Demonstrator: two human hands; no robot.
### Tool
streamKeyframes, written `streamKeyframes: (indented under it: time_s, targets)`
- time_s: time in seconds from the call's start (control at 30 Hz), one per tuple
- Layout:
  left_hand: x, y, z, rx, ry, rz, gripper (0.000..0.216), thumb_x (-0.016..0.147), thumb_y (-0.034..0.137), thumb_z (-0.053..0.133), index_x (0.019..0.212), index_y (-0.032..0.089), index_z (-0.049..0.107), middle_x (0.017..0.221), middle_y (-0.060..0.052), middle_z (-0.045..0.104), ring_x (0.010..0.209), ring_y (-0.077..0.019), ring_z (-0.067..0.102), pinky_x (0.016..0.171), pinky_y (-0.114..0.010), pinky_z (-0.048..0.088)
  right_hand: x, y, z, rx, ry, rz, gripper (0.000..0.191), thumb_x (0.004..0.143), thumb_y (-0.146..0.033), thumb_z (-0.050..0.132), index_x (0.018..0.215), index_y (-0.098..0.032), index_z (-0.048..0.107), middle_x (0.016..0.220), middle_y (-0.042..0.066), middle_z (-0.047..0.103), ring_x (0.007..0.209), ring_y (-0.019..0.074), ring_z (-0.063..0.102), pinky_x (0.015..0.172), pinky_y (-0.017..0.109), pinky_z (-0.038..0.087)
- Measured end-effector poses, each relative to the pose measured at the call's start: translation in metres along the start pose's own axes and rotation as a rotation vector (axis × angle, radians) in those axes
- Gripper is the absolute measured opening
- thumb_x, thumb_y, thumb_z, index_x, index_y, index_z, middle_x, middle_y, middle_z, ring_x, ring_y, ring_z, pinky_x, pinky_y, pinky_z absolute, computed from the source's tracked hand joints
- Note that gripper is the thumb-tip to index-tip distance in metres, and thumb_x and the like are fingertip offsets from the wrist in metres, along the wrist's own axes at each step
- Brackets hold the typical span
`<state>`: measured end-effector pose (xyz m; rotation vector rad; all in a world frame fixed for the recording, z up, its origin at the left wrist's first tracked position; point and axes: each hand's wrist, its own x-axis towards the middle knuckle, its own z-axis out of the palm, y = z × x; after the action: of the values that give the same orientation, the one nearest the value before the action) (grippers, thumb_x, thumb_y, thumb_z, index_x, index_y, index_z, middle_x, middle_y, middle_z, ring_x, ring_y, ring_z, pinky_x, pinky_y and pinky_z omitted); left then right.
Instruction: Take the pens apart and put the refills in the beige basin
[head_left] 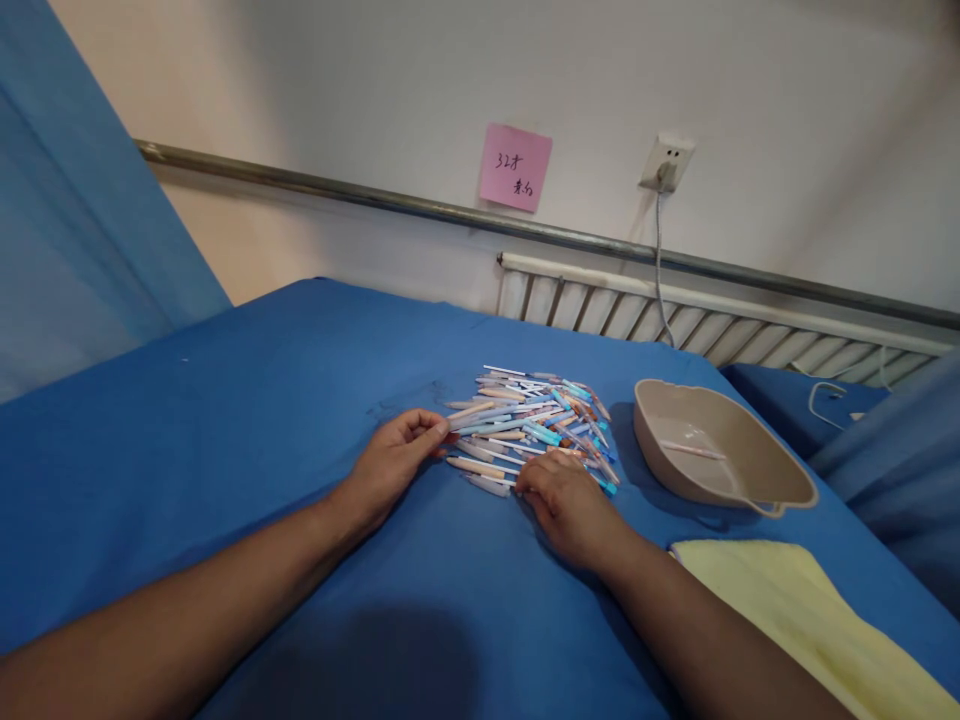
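A loose pile of pens [499,425] lies on the blue cloth, most of them pointing left and right. Their barrels are pale, and some have bright blue, turquoise or brown parts at the right ends. At the left end of the pile, my left hand [397,460] pinches the tip of a pen between thumb and fingers. My right hand [574,505] rests over the near right side of the pile. Its fingers are curled down and closed against the pens, and what lies under them is hidden.
Right of the pile stands a beige plastic basin [652,450] with a pen [691,451] inside. A folded yellow cloth [795,600] lies nearer me, by my right forearm. Behind the blue-covered table [300,400] are a radiator [600,300], a metal rail [375,200] and a plugged-in cable [659,260].
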<state>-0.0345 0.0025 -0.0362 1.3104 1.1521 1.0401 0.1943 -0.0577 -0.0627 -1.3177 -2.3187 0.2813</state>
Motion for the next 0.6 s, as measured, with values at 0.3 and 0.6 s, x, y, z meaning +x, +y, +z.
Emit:
streamKeyframes:
  time_s: [0.3, 0.6]
  targets:
    - [-0.002, 0.002, 0.003, 0.116, -0.025, -0.041, 0.032, 0.07, 0.046, 0.062, 0.08, 0.016, 0.058, 0.074, -0.001, 0.064, 0.069, -0.0148, 0.055, 0.064, -0.024, 0.041, -0.002, 0.001, -0.007, -0.036, -0.055, 0.048, 0.011, 0.084, -0.011, 0.05, 0.088, -0.019, 0.056, 0.088, 0.005, 0.059, 0.089, 0.0188, 0.05, 0.081, 0.032, 0.036]
    - [-0.004, 0.005, 0.004, 0.205, -0.091, -0.022, 0.033, 0.069, 0.05, 0.059, 0.071, 0.017, 0.054, 0.067, 0.002, 0.059, 0.068, -0.0152, 0.055, 0.064, -0.025, 0.041, -0.003, 0.005, -0.01, -0.034, -0.049, 0.07, 0.021, 0.077, -0.005, 0.047, 0.09, -0.019, 0.056, 0.089, 0.005, 0.059, 0.09, 0.0193, 0.05, 0.081, 0.032, 0.035]
